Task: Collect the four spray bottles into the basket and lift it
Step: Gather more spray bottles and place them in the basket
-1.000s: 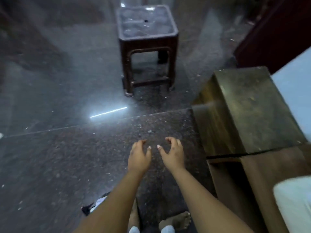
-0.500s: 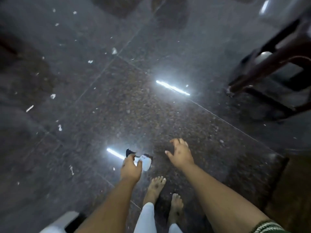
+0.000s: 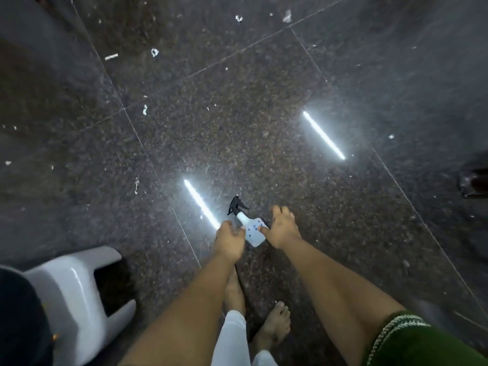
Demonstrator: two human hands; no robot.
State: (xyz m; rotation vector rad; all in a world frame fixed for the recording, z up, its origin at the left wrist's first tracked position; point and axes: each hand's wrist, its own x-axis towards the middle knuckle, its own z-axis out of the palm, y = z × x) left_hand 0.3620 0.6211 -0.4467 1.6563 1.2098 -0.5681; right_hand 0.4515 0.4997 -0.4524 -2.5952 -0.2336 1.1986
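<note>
One white spray bottle with a black trigger head lies on its side on the dark polished floor, head pointing away from me. My left hand hovers just left of its body, fingers loosely spread and holding nothing. My right hand hangs over the bottle's right side, fingers relaxed, its thumb tip at the bottle's edge; whether it touches is unclear. No basket and no other spray bottles are in view.
A white plastic stool stands at the lower left, with a dark object beside it. My bare feet stand just behind the bottle. Paper scraps litter the floor. A dark furniture leg shows at the right edge.
My view swung from the brown stool and wooden step down to the floor at my feet. Both hands moved in on either side of the spray bottle.
</note>
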